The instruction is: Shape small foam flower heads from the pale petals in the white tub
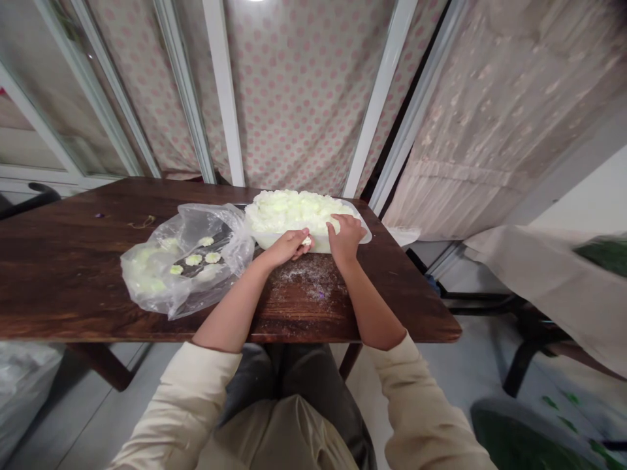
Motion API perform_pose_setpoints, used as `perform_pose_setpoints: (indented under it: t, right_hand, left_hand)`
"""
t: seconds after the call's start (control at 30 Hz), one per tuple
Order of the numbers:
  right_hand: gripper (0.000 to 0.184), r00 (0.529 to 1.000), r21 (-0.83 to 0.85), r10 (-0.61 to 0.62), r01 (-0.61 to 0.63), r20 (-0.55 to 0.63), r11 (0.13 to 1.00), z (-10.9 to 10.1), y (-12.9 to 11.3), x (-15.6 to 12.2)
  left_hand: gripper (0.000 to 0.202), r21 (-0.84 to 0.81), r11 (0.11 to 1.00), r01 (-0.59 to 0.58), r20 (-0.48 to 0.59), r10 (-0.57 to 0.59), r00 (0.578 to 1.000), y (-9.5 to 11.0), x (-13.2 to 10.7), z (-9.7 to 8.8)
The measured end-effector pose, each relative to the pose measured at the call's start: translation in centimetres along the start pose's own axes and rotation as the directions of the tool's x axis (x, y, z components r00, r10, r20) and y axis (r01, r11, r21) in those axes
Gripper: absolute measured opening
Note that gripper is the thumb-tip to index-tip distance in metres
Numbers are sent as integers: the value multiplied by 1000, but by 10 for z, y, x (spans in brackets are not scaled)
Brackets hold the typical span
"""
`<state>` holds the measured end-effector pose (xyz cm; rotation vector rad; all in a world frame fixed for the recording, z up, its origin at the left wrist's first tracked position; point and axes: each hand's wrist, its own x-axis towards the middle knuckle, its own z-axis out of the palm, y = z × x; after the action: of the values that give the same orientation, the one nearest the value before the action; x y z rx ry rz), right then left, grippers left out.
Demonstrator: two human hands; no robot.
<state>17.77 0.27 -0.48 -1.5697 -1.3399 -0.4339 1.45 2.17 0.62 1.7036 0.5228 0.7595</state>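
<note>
Left hand (292,245): thumb and fingers pinching one pale flower-like piece (307,241). Right hand (347,236): fingers bent against the heap (294,210); any hold unclear. Tub (321,247): filled above rim. Clear bag (238,230), left: several loose pieces (194,260) remaining.

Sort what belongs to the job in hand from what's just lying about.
Seemingly the job:
pale piece in the left hand
heaped tub at the right hand
clear bag of pale pieces

Seemingly lying about:
thin string
purple speck
</note>
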Motion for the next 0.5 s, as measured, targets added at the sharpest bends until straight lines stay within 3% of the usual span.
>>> perform_pose_setpoints:
  t: [0.07, 0.13, 0.2, 0.27, 0.37, 0.43, 0.5]
  right_hand:
    - [34, 999, -25, -48, 48, 16, 999, -3, 0, -2]
    - [35, 980, 45, -187, 184, 72, 982, -6, -5, -6]
    - [33, 925, 170, -354, 329, 141, 929, -10, -13, -10]
    - [31, 876, 278, -450, 394, 174, 876, -10, -21, -13]
    - [27, 870, 394, -454, 355, 194, 848, -4, -26, -13]
    - [25, 889, 469, -401, 264, 220, 843, 0, -26, -11]
    - [27, 909, 549, -335, 153, 249, 822, 3, -24, -10]
  left_hand:
    - [51, 101, 995, 3, -46, 1, 999, 1, -1, 0]
    - [54, 185, 983, -9, -79, 24, 997, 0, -1, 0]
    - [55, 212, 976, -52, -82, 71, 994, -1, 0, 0]
    - [57, 185, 978, -93, -79, 109, 991, -2, 1, 0]
    - [64, 3, 1000, -26, -74, 26, 997, -3, 3, 0]
    - [67, -168, 982, 89, 28, -86, 996, 0, 3, 0]
    - [60, -269, 950, 157, 167, -114, 979, 4, 0, 0]
